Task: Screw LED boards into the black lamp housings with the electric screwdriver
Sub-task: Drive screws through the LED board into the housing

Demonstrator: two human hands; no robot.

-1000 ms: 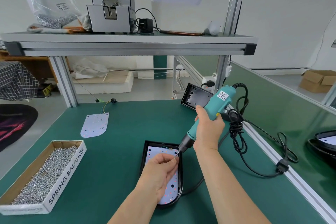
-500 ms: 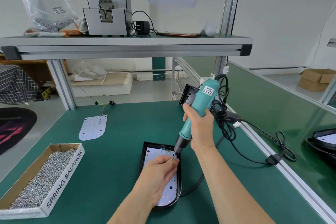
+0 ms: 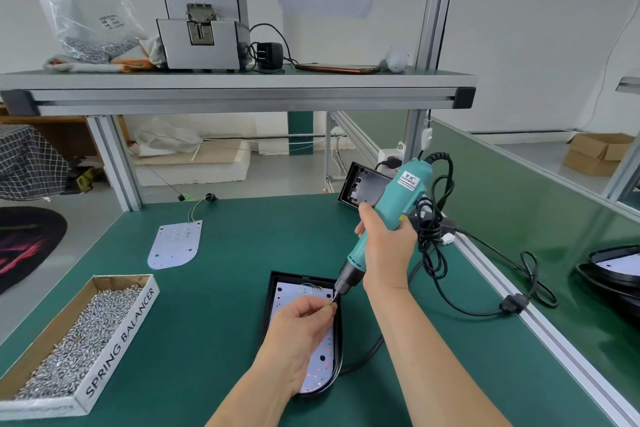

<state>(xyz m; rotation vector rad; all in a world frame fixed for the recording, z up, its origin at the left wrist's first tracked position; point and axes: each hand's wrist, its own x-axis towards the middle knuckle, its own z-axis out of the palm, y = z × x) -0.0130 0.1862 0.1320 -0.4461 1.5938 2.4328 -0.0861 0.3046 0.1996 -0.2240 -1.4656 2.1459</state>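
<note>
A black lamp housing lies on the green bench in front of me with a white LED board seated in it. My right hand grips the teal electric screwdriver, tilted, its bit tip down at the board's upper right corner. My left hand rests over the board, fingers pinched at the bit tip on a small screw that is barely visible. A second LED board with wires lies loose at the far left. An empty black housing leans at the back.
A cardboard box marked SPRING BALANCER, full of screws, sits at the front left. The screwdriver's black cable loops across the bench to the right rail. More housings lie on the neighbouring bench at right. An overhead shelf carries a grey machine.
The screwdriver was swung more upright half a second ago and now tilts right again, its tip staying at the board's corner. My left hand keeps pinching at the tip.
</note>
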